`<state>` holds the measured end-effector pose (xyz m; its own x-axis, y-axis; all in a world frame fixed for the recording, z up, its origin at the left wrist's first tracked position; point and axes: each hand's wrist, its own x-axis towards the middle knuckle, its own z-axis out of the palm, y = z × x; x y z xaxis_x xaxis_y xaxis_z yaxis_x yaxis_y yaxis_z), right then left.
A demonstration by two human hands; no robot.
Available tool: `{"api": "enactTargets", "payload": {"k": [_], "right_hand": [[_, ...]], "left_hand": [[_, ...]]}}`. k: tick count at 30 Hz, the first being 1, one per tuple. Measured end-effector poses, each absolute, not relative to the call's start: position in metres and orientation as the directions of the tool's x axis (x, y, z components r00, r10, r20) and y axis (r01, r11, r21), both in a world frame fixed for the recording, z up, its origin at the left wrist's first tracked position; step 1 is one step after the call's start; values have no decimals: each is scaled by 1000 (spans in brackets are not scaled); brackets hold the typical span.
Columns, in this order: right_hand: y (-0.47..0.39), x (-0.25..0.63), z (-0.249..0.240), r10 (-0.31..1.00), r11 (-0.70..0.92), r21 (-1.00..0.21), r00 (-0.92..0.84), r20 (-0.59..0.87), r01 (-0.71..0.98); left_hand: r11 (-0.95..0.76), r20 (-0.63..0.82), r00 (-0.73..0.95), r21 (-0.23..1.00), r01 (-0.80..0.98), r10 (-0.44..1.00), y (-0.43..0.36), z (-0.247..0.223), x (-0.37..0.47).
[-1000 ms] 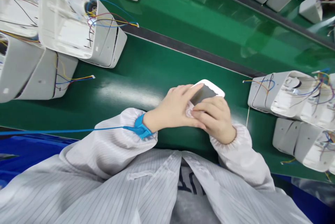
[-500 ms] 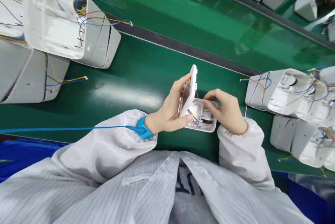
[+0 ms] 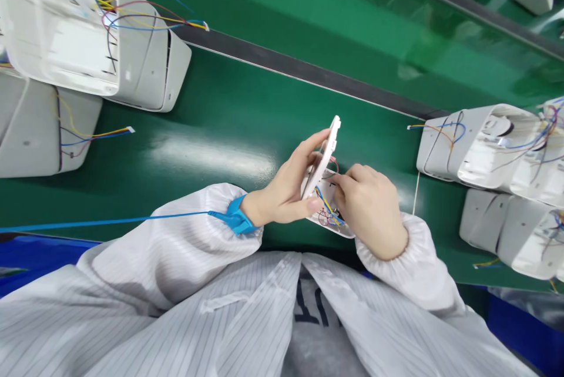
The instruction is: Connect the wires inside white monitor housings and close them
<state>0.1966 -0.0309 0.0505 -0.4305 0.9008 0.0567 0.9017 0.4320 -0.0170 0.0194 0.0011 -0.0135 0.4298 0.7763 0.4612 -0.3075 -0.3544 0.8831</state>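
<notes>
My left hand (image 3: 293, 183) is closed around a white cover (image 3: 325, 157), which stands tilted up beside a small white housing (image 3: 328, 227). Its thumb lies near the housing's edge. Yellow, blue and red wires (image 3: 325, 204) run inside the open housing. Over the housing's right side, my right hand (image 3: 368, 204) has its fingers pressed together at the inside, near a thin red wire by the cover. What its fingertips pinch is too small and hidden to make out.
Large white housings with loose wires (image 3: 136, 42) stand at the left, and more housings (image 3: 467, 148) at the right. A dark rail (image 3: 286, 68) crosses the green table (image 3: 211, 101). A blue cord (image 3: 110, 221) runs left from my left wristband.
My right hand has moved left and inward over the housing, covering more of it. The housing and cover are tilted differently, and the whole view has shifted slightly.
</notes>
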Motion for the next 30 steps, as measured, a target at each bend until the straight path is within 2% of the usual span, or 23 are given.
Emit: {"api": "enactTargets", "payload": {"k": [6, 10, 15, 25, 30], "right_hand": [[-16, 198, 39, 904, 417, -151, -393, 168, 896], [-11, 200, 34, 883, 461, -319, -394, 254, 828], [-10, 201, 30, 881, 470, -490, -357, 311, 734], [-9, 202, 32, 867, 499, -560, -386, 316, 662], [-9, 202, 32, 862, 506, -535, -396, 316, 677]], "left_hand": [[-288, 418, 425, 897, -336, 803, 1, -14, 16], [-354, 509, 466, 853, -383, 724, 4, -13, 14], [-352, 495, 508, 866, -356, 704, 6, -12, 10], [-412, 567, 409, 814, -409, 715, 7, -17, 18], [-395, 543, 437, 833, -387, 717, 7, -9, 19]]}}
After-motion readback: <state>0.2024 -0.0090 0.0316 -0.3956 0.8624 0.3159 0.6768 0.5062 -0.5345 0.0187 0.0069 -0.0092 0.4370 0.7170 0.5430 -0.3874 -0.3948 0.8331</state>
